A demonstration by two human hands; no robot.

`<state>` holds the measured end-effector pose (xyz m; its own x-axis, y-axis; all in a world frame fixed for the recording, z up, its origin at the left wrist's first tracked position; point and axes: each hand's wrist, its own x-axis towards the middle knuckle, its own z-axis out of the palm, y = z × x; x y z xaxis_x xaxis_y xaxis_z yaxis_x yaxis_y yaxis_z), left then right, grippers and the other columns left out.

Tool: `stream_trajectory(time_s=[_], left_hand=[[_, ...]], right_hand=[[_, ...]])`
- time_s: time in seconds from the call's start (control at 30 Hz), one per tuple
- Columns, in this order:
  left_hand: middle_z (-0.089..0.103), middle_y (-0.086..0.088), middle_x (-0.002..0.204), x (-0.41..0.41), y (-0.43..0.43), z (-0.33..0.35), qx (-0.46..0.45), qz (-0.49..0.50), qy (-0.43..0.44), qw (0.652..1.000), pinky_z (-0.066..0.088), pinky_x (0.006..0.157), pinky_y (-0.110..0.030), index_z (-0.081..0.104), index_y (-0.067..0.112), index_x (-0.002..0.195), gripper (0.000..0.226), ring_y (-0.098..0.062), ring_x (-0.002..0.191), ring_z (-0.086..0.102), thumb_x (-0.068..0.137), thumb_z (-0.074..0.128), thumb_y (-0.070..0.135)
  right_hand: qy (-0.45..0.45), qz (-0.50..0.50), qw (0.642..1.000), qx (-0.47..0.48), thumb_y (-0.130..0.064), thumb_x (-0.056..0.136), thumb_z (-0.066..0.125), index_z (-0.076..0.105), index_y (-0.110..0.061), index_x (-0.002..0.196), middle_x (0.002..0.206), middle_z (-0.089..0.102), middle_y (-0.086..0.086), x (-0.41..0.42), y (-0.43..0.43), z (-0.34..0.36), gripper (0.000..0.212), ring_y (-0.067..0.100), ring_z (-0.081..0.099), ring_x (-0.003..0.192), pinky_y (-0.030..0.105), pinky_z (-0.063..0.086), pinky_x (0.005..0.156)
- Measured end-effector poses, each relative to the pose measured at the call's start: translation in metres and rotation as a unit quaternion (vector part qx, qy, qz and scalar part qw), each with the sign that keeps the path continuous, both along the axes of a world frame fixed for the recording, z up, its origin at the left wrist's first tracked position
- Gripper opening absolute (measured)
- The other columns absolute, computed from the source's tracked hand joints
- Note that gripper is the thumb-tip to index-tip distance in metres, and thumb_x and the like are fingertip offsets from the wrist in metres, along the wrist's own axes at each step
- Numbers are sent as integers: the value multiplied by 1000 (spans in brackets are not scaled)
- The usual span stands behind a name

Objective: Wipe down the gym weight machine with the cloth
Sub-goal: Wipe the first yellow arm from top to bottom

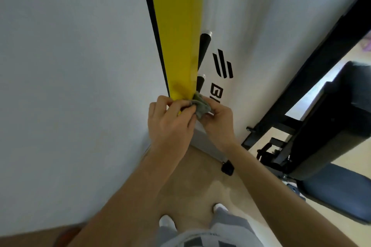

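- A grey cloth [201, 106] is pinched by both closed hands, left hand [170, 124] and right hand [217, 120].
- The cloth is pressed against the lower end of the yellow upright [178, 46].

Upright strip [176, 32]: ran up the machine's corner, wall [70, 66] to its left, lettered panel [236, 26] to its right.
Cloth [200, 105]: at the strip's lower end, between left hand [170, 124] and right hand [217, 120].
Pegs [203, 48]: on the panel, just right of the strip.
Padded bench [331, 126]: far right.
Feet [166, 220]: on the floor [200, 176] below the hands.
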<state>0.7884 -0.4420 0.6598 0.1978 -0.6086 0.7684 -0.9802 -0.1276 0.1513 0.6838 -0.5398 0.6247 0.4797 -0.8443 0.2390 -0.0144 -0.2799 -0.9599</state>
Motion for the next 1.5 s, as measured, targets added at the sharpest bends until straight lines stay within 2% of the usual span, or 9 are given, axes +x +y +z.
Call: stream_trajectory(time_s=[0.13, 0.23, 0.33, 0.57, 0.87, 1.03, 1.17, 1.33, 1.5], left_hand=[[77, -7, 97, -32, 2, -16, 58, 81, -40, 994, 46, 73, -39, 79, 8, 98, 19, -28, 86, 63, 81, 85, 13], [75, -11, 98, -56, 3, -23, 78, 115, 51, 989, 56, 78, -48, 78, 5, 100, 17, -34, 89, 70, 83, 76, 7], [77, -8, 90, -72, -3, -31, 42, 157, 144, 976, 59, 73, -38, 78, 9, 99, 14, -23, 76, 71, 92, 68, 16], [69, 15, 109, -114, -35, -21, -147, 210, 496, 830, 50, 84, -7, 69, 24, 122, 26, 6, 91, 66, 97, 66, 17], [74, 8, 114, -111, -75, -13, -349, 184, 597, 698, 57, 97, -32, 64, 14, 134, 36, -10, 107, 70, 98, 66, 14], [71, 30, 89, -92, -88, -42, -332, 239, 603, 685, 56, 88, -23, 59, 22, 141, 46, 1, 94, 70, 96, 69, 26], [67, 30, 93, -89, -86, -64, -286, 270, 604, 694, 51, 83, -8, 57, 19, 144, 47, 14, 90, 65, 98, 67, 22], [74, 4, 105, -88, -81, -86, -209, 281, 633, 691, 58, 95, -34, 57, 19, 143, 44, -7, 97, 70, 100, 63, 22], [74, 5, 99, -92, -74, -81, -200, 253, 647, 691, 60, 89, -33, 66, 15, 129, 30, -9, 92, 71, 100, 63, 20]], right_hand=[[29, 94, 995, 8, -2, 90, 70, 65, -7, 130, 126, 69, 10, -10, -17, -18, 40, 21, 65, 118, 51, 52, 102], [48, 140, 988, 37, 4, 90, 69, 70, -4, 122, 119, 72, 10, -18, -37, -23, 34, 21, 68, 113, 46, 55, 99], [35, 153, 985, 65, 4, 90, 68, 71, -4, 119, 110, 75, 5, -21, -49, -14, 30, 12, 70, 104, 30, 58, 93], [2, 203, 977, 58, 11, 85, 63, 69, -7, 121, 108, 72, 3, -18, -72, 25, 40, 7, 69, 100, 19, 55, 84], [-66, 265, 955, 118, 2, 86, 64, 59, -4, 108, 97, 74, 1, -12, -81, 31, 24, 17, 71, 96, 30, 56, 85], [-10, 301, 950, 82, -9, 98, 62, 61, -13, 123, 115, 72, 6, -4, -77, -2, 25, 16, 68, 110, 37, 56, 96], [39, 276, 959, 46, -10, 96, 63, 64, -16, 124, 114, 70, -5, 1, -80, -24, 28, 4, 64, 109, 26, 56, 92], [111, 240, 964, 6, -14, 91, 69, 64, -18, 123, 117, 63, -1, -1, -81, -40, 32, 2, 61, 101, 27, 56, 87], [128, 253, 959, 1, -14, 89, 72, 67, -16, 119, 107, 71, -3, -6, -87, -33, 31, 10, 66, 95, 43, 59, 86]])
